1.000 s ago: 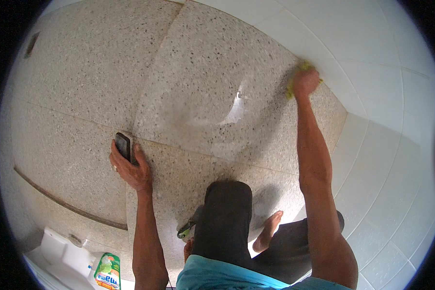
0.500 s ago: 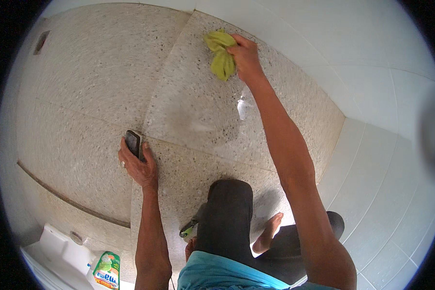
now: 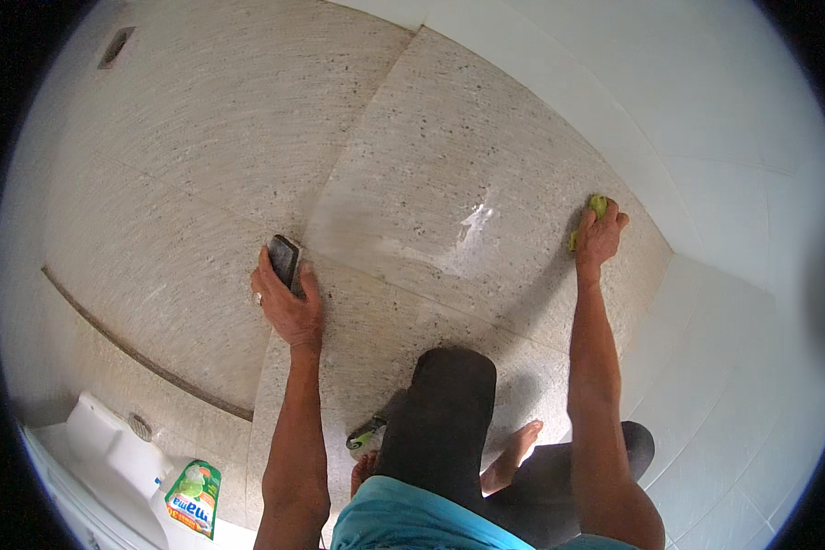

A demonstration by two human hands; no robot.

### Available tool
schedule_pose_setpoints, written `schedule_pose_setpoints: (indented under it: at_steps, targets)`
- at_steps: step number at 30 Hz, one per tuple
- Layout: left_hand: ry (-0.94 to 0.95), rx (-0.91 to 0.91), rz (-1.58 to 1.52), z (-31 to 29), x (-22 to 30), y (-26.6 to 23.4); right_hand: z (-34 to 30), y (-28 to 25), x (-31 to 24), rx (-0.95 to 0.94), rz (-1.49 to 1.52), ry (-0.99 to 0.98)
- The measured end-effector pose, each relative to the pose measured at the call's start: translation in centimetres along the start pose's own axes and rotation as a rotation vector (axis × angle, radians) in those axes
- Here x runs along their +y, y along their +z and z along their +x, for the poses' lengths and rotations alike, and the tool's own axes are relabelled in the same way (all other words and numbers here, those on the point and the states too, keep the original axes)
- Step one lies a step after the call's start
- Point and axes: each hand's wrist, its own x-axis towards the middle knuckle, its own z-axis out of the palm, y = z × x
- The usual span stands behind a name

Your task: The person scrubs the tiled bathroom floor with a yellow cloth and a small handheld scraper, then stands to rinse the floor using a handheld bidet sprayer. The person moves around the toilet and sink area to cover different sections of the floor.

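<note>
On the speckled stone floor (image 3: 376,156), my left hand (image 3: 291,307) grips a dark grey rectangular block (image 3: 284,258). The block lies close to a joint between two slabs, and its underside is hidden. Far to the right, my right hand (image 3: 601,242) presses a yellow-green cloth (image 3: 599,204) against the floor near the tiled wall. Its fingers cover most of the bunched cloth. Between the two hands, a wet patch (image 3: 472,226) shines on the slab.
Pale tiled walls (image 3: 706,174) bound the right side. A black and green tool (image 3: 365,434) lies beside my foot. At lower left are a white fixture (image 3: 96,435), a green pouch (image 3: 194,500) and a round drain cover (image 3: 140,426). A square drain (image 3: 116,48) sits far left.
My right hand has swept the cloth from the far middle of the floor toward me and right, near the wall. My left hand still holds the block in about the same place; the view has shifted slightly.
</note>
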Motion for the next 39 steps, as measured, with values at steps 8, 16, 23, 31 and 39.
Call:
schedule_pose_setpoints:
  at_steps: [8, 16, 23, 31, 39]
  targets:
    - [0.031, 0.007, -0.012, -0.1, 0.1, 0.0, 1.1, 6.3, -16.6, 0.028, 0.101, -0.229]
    - [0.024, 0.002, 0.034, -0.1, -0.6, 0.4, -4.2, 6.1, -36.6, -0.245, 0.534, -0.489]
    - [0.019, -0.014, 0.019, -0.1, -0.3, -0.2, -6.0, 2.6, -38.0, -0.764, 1.181, -0.217]
    - [0.004, -0.005, 0.047, -0.2, -0.4, -0.3, -2.3, -1.5, -23.8, -0.972, 2.043, 1.019]
    - [0.012, -0.005, 0.035, -0.2, -0.6, -0.3, -9.0, -3.5, -25.8, -1.027, 2.115, 1.252]
